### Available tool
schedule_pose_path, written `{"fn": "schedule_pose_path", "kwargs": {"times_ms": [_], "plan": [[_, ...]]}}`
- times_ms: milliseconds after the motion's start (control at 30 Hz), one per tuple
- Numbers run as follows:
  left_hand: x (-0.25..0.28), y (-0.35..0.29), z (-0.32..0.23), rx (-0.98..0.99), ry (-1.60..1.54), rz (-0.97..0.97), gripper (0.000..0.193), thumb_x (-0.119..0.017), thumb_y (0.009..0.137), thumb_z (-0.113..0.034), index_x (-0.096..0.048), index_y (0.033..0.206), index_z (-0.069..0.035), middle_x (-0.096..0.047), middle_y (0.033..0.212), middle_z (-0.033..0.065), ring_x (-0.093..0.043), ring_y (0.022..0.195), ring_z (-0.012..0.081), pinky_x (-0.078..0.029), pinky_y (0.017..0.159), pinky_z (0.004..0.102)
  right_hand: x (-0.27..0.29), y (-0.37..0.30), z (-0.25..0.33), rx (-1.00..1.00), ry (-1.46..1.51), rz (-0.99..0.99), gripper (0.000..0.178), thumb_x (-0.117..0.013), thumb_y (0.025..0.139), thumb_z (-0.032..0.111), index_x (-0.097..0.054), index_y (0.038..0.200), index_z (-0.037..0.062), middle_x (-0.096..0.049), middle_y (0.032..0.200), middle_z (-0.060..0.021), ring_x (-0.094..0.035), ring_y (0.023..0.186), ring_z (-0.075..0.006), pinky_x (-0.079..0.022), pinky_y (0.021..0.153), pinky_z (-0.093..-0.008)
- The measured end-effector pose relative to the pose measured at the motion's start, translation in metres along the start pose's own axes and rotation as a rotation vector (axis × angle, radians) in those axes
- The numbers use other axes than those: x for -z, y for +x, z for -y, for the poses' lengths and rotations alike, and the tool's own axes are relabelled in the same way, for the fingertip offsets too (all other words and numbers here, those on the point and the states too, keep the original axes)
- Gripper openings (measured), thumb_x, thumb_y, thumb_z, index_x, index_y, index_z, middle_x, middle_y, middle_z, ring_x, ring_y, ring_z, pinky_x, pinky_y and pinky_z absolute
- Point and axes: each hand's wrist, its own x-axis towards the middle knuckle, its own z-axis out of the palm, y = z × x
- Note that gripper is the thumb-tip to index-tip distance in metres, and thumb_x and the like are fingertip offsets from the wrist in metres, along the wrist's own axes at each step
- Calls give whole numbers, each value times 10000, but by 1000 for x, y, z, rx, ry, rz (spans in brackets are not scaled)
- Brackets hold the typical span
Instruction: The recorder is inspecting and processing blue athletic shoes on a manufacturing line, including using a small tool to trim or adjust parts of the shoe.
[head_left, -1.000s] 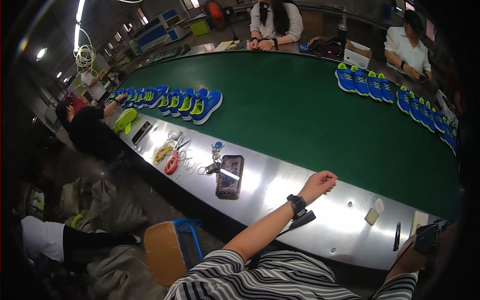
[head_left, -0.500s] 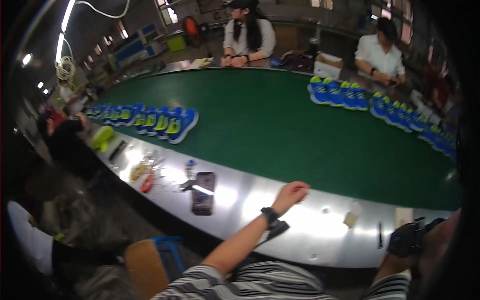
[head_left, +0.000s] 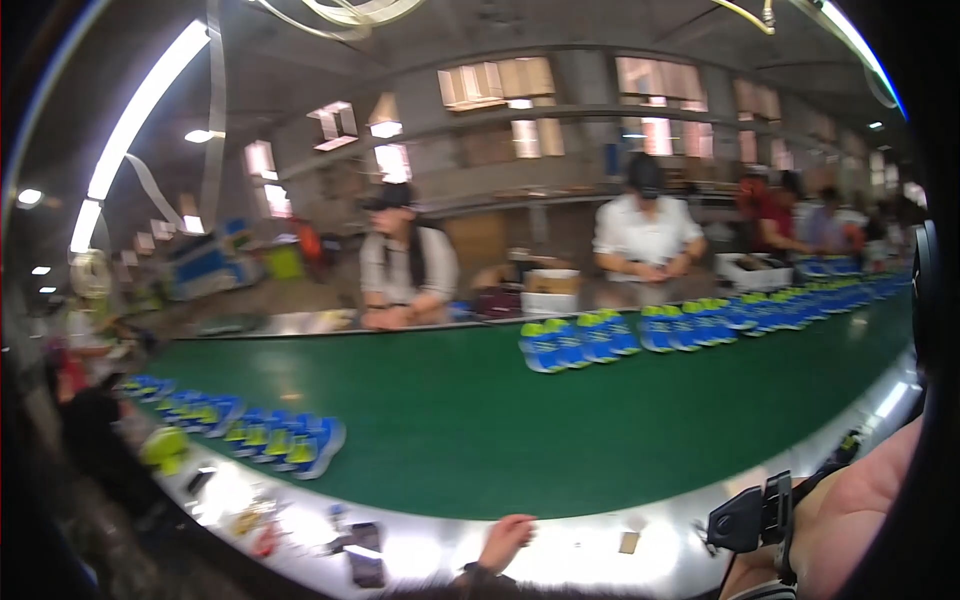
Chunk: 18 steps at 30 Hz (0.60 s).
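Near the lower edge, my left hand (head_left: 508, 541) is over the metal rim of the bench, beside the green belt. Its fingers are curled together, and nothing shows in them. Large and close at the lower right is my right hand (head_left: 862, 520), raised, with part of the palm showing and the fingers cut off by the dark picture rim. A black strapped device (head_left: 752, 515) is around that wrist. A small tan block (head_left: 629, 542) lies on the bench to the right of my left hand. To its left is a dark phone (head_left: 366, 556).
Blue-and-lime shoes stand in rows on the green belt (head_left: 440, 430), the left row (head_left: 285, 440) nearer and the right row (head_left: 690, 325) along the far edge. Two people in light shirts are across it. A white box (head_left: 550, 290) stands between them. Small tools (head_left: 255, 525) lie at the left.
The view has tilted up, bringing windows and lamps into sight. My right hand has come up close on the right. My left hand now appears lower in the picture, still curled.
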Motion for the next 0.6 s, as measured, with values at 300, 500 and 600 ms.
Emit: {"fn": "schedule_pose_path", "kwargs": {"times_ms": [300, 500, 600], "plan": [[-5, -11, 2, 62, -79, 6, 236, -574, 925, -137, -568, 1112, 7, -624, 927, 65, -583, 801, 102, -489, 742, 231, -47, -15, 50, -77, 84, 277, 634, -560, 859, 509, -426, 1187, -16, -460, 979, -89, -444, 748, -190, -349, 651, -314], [-8, -10, -9, 51, -55, -21, 212, -568, 929, -129, -571, 1095, 3, -623, 925, 56, -586, 801, 97, -494, 735, 230, -66, -24, 53, -176, 228, 300, 629, -570, 856, 504, -427, 1187, -12, -461, 978, -85, -441, 743, -186, -345, 645, -311], [-5, -10, -6, 61, -41, -21, 200, -564, 931, -129, -575, 1087, -5, -621, 914, 52, -580, 785, 91, -491, 716, 224, -51, -32, 59, -218, 295, 331, 627, -575, 855, 501, -427, 1186, -9, -461, 977, -83, -440, 740, -184, -343, 642, -310]]}}
